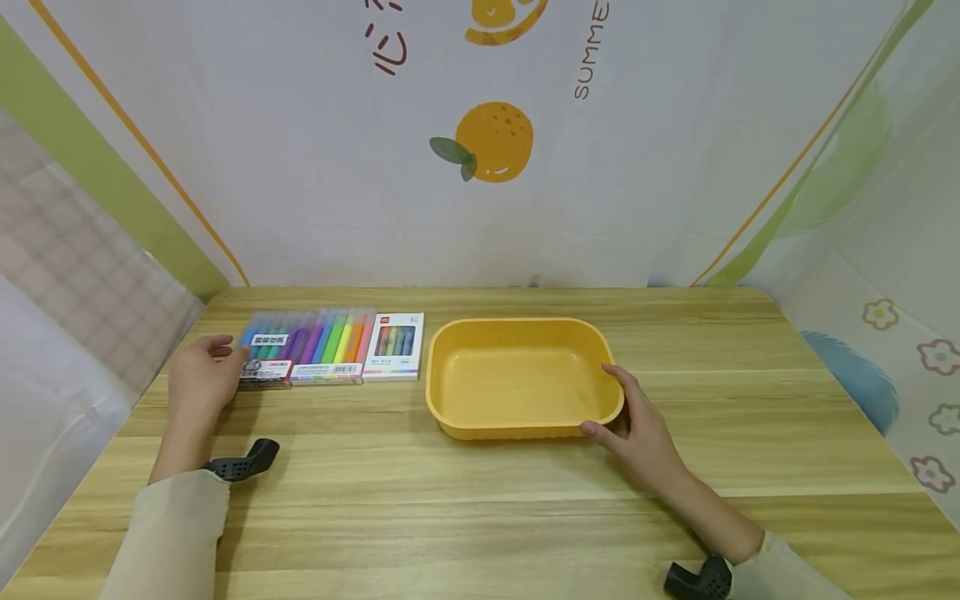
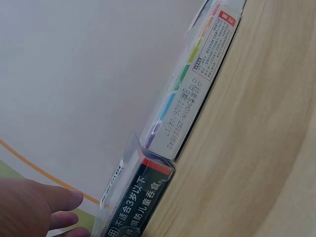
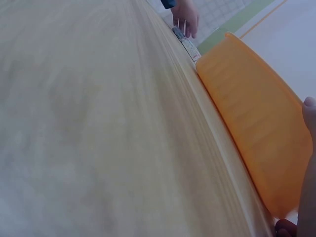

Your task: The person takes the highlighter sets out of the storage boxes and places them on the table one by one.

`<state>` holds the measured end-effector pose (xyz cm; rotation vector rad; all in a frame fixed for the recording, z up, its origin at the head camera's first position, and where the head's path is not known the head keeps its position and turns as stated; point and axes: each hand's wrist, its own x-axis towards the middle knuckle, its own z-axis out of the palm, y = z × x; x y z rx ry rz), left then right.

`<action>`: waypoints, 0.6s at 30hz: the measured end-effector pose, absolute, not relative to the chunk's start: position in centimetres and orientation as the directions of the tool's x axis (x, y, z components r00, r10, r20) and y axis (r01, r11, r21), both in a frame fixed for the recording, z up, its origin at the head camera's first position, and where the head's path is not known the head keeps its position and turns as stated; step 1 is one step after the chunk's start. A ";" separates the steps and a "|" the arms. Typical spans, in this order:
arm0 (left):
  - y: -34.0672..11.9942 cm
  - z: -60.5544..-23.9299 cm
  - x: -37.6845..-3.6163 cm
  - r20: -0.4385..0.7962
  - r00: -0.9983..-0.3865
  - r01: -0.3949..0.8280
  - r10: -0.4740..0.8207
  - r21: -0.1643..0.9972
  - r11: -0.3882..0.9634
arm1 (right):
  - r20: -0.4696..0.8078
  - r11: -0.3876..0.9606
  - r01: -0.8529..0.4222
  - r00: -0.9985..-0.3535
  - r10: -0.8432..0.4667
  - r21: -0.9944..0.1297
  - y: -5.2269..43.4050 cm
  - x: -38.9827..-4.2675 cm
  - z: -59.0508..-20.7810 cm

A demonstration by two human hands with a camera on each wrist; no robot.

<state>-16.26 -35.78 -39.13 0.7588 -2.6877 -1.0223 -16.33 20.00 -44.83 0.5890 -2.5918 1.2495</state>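
Note:
An empty yellow tray (image 1: 480,329) sits mid-table. My right hand (image 1: 602,402) holds its near right corner, thumb on the outer front wall and fingers along the right rim. The right wrist view shows the tray's orange wall (image 3: 252,118) with my thumb at its edge. My left hand (image 1: 227,350) touches the left end of a clear pack of blue and purple markers (image 1: 268,357). In the left wrist view, straight fingertips (image 2: 59,202) meet that pack's end (image 2: 143,197). A rainbow marker pack (image 1: 330,350) and a small white marker box (image 1: 393,346) lie beside it, left of the tray.
The wooden table (image 1: 465,500) is backed by a white cloth wall with an orange print (image 1: 495,142). Cloth panels close off both sides. Black camera mounts sit at my left wrist (image 1: 243,462) and right wrist (image 1: 697,579).

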 end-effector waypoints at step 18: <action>-35.0 -38.4 -16.3 0.020 -0.877 -0.338 -0.479 0.685 0.646 | 0.358 0.550 -0.447 -0.894 -0.268 -0.705 20.0 -16.2 -44.8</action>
